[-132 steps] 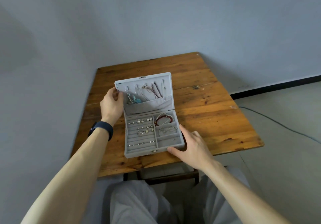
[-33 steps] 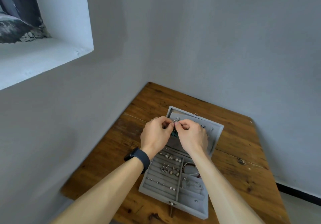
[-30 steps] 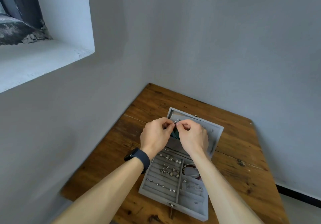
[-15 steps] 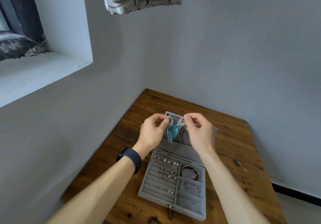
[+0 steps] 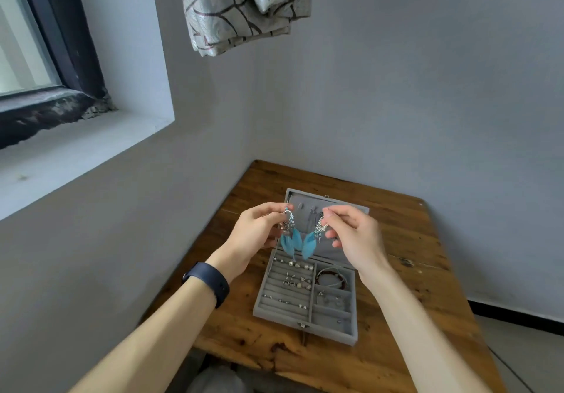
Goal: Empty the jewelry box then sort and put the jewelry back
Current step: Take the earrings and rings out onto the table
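A grey jewelry box lies open on the wooden table, its lid tilted back. My left hand pinches one blue feather earring by its silver hook. My right hand pinches the matching feather earring. Both earrings hang in the air in front of the lid, a little apart. The ring rows at the box's left hold several small earrings and rings. A dark red bracelet lies in the upper right compartment. A thin silver piece lies in the compartment below it.
The table stands in a corner, with grey walls on its left and far sides. A window ledge juts out at upper left. A patterned curtain hangs above. Bare wood lies to the right of the box and in front of it.
Both hands have lifted the feather earrings off the lid and drawn them apart; the earrings now hang separately. The view has tilted up.
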Demonstrator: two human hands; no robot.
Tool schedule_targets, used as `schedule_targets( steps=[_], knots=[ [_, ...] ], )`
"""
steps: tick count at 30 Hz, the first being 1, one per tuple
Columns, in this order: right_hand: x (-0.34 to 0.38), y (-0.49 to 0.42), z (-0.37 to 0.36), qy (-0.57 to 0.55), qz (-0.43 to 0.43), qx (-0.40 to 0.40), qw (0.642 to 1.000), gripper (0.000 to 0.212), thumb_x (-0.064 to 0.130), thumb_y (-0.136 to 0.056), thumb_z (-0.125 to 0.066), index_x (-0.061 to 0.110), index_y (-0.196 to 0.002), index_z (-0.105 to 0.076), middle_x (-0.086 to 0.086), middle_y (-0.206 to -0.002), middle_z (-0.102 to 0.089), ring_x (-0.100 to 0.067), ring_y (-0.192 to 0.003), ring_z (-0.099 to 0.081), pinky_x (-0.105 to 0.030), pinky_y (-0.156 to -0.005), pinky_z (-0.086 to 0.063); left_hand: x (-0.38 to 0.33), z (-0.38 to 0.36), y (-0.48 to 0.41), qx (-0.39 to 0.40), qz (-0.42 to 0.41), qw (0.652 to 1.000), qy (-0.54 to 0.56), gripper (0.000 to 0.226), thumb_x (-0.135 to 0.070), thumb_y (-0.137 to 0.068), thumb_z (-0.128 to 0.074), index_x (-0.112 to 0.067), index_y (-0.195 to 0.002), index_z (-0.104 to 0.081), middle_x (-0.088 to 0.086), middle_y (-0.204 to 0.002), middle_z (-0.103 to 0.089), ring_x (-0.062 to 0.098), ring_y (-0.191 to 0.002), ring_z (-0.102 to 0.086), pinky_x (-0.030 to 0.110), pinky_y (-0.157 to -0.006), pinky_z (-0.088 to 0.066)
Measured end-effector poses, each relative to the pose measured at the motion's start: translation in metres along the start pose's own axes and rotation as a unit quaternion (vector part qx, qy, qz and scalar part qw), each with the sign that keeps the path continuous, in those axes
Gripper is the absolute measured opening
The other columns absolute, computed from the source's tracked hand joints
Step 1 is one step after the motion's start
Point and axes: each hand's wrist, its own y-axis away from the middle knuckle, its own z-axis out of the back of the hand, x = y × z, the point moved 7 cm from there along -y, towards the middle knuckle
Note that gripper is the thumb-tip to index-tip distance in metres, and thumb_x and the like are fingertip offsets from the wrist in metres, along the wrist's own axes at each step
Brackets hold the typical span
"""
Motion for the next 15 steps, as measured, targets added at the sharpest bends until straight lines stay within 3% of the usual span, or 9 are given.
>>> schedule_targets(
  steps=[8,13,15],
  knots=[
    [-0.007,0.044,-0.006,-0.073,-0.036,0.044,0.996,0.009,0.027,-0.089,-0.075,0.025,-0.097,-0.078,0.005,-0.091,-0.076,-0.012,-0.085,-0.07,-0.023,-0.069,-0.056,0.012,0.012,0.042,0.014,0.032,0.999,0.023,0.018,-0.029,-0.099,-0.061,-0.025,-0.104,-0.077,0.002,-0.096,-0.068,0.015,-0.081,-0.064,0.026,-0.071,-0.05],
    [-0.017,0.065,-0.01,-0.075,-0.049,0.057,0.994,0.011,0.032,-0.083,-0.08,0.027,-0.092,-0.081,0.006,-0.096,-0.076,-0.012,-0.096,-0.07,-0.032,-0.081,-0.059,0.022,0.01,0.062,0.025,0.037,0.999,-0.002,0.018,-0.038,-0.098,-0.061,-0.028,-0.099,-0.076,-0.001,-0.095,-0.068,0.014,-0.082,-0.065,0.027,-0.073,-0.049],
    [-0.022,0.073,-0.015,-0.08,-0.057,0.066,0.993,0.011,0.031,-0.083,-0.081,0.026,-0.093,-0.081,0.004,-0.095,-0.077,-0.015,-0.096,-0.07,-0.032,-0.079,-0.058,0.027,0.011,0.069,0.024,0.044,0.999,-0.013,0.019,-0.04,-0.097,-0.062,-0.028,-0.1,-0.076,-0.001,-0.096,-0.07,0.013,-0.082,-0.065,0.028,-0.075,-0.049]
  ],
)
